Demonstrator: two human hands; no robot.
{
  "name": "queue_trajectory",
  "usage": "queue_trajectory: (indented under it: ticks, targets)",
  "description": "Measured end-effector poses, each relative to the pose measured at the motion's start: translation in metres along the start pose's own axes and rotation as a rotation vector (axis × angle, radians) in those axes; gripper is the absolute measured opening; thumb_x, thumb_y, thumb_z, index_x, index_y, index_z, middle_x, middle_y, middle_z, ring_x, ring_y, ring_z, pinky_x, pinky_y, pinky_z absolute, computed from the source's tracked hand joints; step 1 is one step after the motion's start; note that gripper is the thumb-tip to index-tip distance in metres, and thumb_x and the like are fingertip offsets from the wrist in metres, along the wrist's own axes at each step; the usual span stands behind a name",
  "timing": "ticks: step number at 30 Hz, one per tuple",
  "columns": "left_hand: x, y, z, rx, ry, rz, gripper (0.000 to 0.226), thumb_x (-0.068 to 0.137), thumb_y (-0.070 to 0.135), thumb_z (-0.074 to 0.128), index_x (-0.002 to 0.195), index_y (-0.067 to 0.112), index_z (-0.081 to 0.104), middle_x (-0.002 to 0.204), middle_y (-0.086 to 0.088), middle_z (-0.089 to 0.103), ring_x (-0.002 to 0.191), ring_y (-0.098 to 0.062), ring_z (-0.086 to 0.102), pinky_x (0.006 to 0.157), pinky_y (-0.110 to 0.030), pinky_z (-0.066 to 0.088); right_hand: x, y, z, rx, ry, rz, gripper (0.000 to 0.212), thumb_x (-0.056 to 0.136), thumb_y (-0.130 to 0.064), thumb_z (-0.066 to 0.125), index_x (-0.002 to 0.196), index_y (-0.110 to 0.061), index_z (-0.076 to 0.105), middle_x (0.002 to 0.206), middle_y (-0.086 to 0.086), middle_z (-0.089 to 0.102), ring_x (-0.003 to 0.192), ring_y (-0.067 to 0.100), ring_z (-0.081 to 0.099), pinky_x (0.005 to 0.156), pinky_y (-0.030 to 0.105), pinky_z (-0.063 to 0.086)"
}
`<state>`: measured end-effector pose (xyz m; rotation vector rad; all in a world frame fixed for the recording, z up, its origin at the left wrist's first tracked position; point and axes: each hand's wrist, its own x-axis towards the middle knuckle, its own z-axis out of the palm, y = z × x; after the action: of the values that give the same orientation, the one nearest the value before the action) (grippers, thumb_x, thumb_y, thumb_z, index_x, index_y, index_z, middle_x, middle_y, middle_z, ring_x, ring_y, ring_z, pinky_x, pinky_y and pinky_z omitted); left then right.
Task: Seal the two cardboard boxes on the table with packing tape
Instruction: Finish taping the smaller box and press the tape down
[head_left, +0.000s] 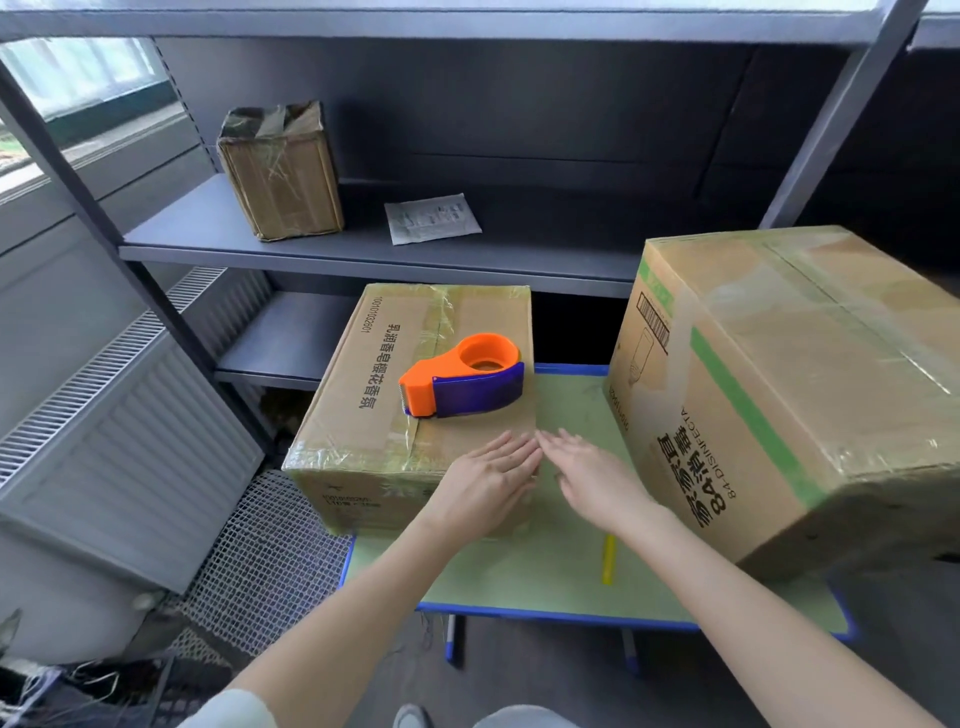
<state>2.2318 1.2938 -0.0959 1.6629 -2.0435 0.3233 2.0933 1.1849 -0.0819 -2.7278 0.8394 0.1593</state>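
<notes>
both hands flat at the near right corner of the smaller box, with the tape dispenser lying on its lid.

the left hand (485, 480) lies with straight fingers on top of the smaller box (374, 364), at its near right corner, gripping nothing. the right hand (592, 480) is also flat and empty, its fingertips almost meeting the left's just beside the box's right edge; whether it touches the box cannot be told. the orange and purple tape dispenser (462, 376) sits on the lid by that right edge, just beyond the fingers. the smaller box overhangs the left edge of the bench (519, 582). the larger box (810, 384) fills the right of the frame, leaving a bare green lane between the two boxes, where a yellow stick (608, 558) lies near the front edge. on the shelf (363, 249) at upper left stand a taped carton (280, 171) and a paper sheet (431, 218).
</notes>
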Motion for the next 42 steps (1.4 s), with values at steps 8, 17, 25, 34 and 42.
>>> queue_trajectory:
  ticks: [8,17,25,34,42]
  targets:
    - [-0.009,-0.006,0.006,0.029,-0.046,-0.03,0.038,0.075,-0.008,0.064,0.113,-0.01,0.062,0.119,-0.022,0.061,0.111,-0.037,0.059,0.095,-0.056,0.042,0.01,-0.01,-0.008,-0.265,0.035,0.01,0.048,0.095,-0.029,0.051,0.137,-0.008,0.039,0.119,0.015,0.061,0.107,0.032,0.058,0.082,0.038,0.046]
    - [-0.007,0.003,0.009,0.077,0.052,-0.131,0.036,0.061,0.008,0.084,0.093,-0.004,0.073,0.102,-0.013,0.071,0.096,-0.025,0.068,0.079,-0.042,0.056,0.022,-0.015,-0.021,-0.296,-0.066,-0.13,0.027,0.087,-0.035,0.061,0.091,-0.008,0.064,0.097,0.014,0.065,0.094,0.031,0.061,0.066,0.03,0.034]
    - [-0.01,0.003,0.001,0.065,-0.114,-0.166,0.052,0.064,0.012,0.077,0.112,-0.006,0.065,0.119,-0.017,0.063,0.11,-0.031,0.061,0.093,-0.044,0.05,0.03,-0.038,-0.039,-0.383,-0.152,-0.103,0.021,0.084,-0.036,0.061,0.085,-0.015,0.057,0.094,0.007,0.065,0.096,0.026,0.063,0.063,0.026,0.037]
    - [-0.002,0.012,0.012,0.205,-0.016,-0.137,0.05,0.055,0.033,0.091,0.088,0.0,0.075,0.095,-0.012,0.073,0.089,-0.022,0.07,0.075,-0.032,0.057,0.035,-0.041,-0.054,-0.196,-0.447,-0.009,0.027,0.083,-0.023,0.054,0.057,-0.017,0.052,0.074,0.008,0.073,0.053,0.012,0.061,0.053,0.019,0.045]
    - [-0.004,0.009,0.017,0.243,0.085,-0.084,0.037,0.06,0.024,0.088,0.085,0.0,0.075,0.092,-0.012,0.073,0.086,-0.021,0.071,0.071,-0.031,0.058,0.026,-0.027,-0.045,-0.019,-0.368,-0.067,0.035,0.085,-0.023,0.053,0.05,-0.02,0.054,0.069,0.007,0.072,0.055,0.011,0.065,0.053,0.019,0.046]
